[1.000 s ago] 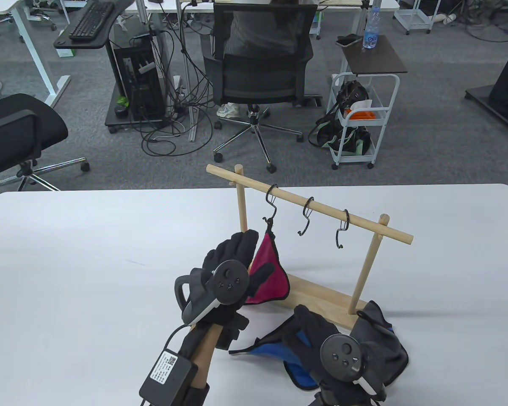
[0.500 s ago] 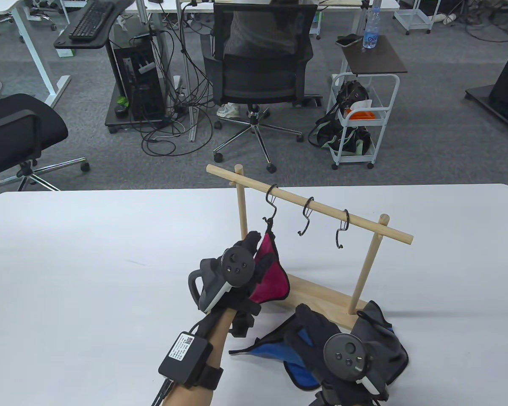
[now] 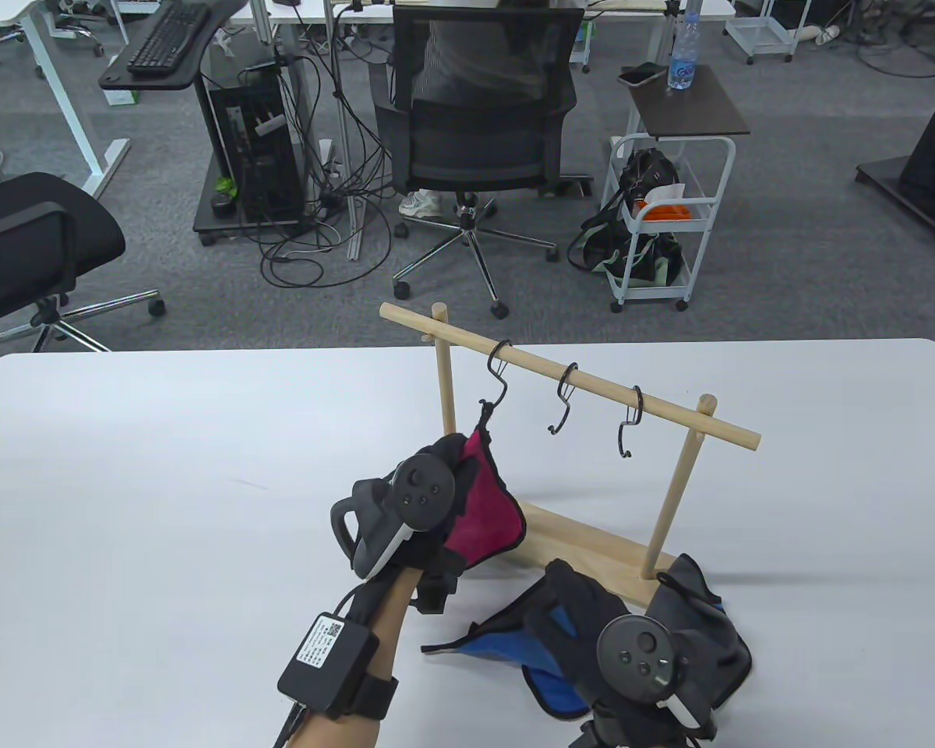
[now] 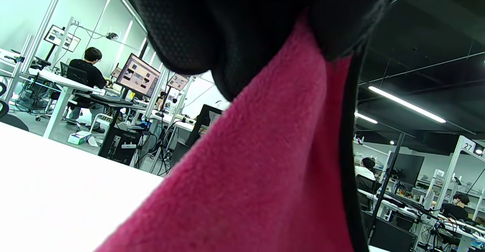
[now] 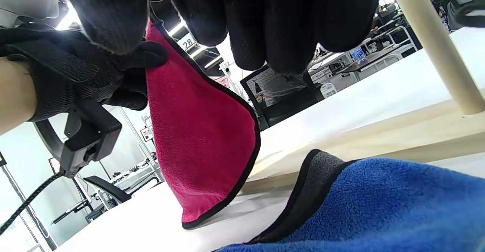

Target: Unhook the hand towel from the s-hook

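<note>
1. Hand towel, magenta fleece with black edging (image 3: 483,502), sits in the grasp of the left hand (image 3: 428,506), whose gloved fingers (image 4: 242,28) are clenched around its upper part; the wrist views confirm cloth pinched under the glove.
2. Its black hanging loop (image 3: 483,414) appears to be on the lower curl of the leftmost black wire s-hook (image 3: 499,378), at 12 o'clock from the hand, so I judge the unhooking not yet done: the grasp is made, the lift off the hook is left.
3. That s-hook hangs on the pale wooden dowel rack (image 3: 569,382); two more bare black s-hooks (image 3: 565,405) hang along the rail toward 3 o'clock.
4. The right hand (image 3: 631,662) lies at 5 o'clock from the rack on a blue and grey cloth (image 3: 545,678) on the white table (image 3: 164,467); whether it grips that cloth I cannot tell.
5. Against a second ago, the left hand was open beside the towel; now it has closed on it, bunching the cloth and raising it a little, and the loop looks slacker.
</note>
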The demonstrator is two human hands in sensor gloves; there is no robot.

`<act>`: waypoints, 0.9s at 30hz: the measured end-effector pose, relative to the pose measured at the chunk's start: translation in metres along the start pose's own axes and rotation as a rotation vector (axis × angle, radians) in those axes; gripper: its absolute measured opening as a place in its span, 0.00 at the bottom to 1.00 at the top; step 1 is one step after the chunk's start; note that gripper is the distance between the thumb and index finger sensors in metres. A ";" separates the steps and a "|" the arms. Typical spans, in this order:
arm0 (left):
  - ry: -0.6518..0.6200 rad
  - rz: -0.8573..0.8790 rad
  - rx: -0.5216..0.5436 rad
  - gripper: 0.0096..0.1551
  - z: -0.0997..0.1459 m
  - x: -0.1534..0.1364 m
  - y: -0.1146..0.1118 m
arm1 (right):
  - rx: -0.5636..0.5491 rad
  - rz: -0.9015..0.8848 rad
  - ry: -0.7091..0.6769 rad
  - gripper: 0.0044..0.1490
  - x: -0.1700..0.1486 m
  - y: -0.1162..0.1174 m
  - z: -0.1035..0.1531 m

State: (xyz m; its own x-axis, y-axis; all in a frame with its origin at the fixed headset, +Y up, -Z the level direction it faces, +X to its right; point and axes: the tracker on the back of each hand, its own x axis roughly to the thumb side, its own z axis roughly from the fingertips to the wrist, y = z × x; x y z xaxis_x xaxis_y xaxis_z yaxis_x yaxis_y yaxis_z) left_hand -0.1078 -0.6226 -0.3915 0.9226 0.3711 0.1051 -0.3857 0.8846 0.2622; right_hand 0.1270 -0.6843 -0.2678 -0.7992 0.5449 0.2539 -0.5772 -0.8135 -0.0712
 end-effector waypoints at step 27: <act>0.043 -0.058 0.086 0.21 0.028 -0.033 0.050 | -0.011 0.004 -0.006 0.42 0.001 0.000 0.001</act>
State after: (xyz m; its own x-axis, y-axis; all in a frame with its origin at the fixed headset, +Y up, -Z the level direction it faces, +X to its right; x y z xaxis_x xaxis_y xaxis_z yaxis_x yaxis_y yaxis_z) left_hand -0.1572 -0.5986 -0.3546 0.9416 0.3335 0.0467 -0.3282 0.8781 0.3483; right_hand 0.1266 -0.6835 -0.2665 -0.8003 0.5405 0.2595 -0.5761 -0.8132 -0.0830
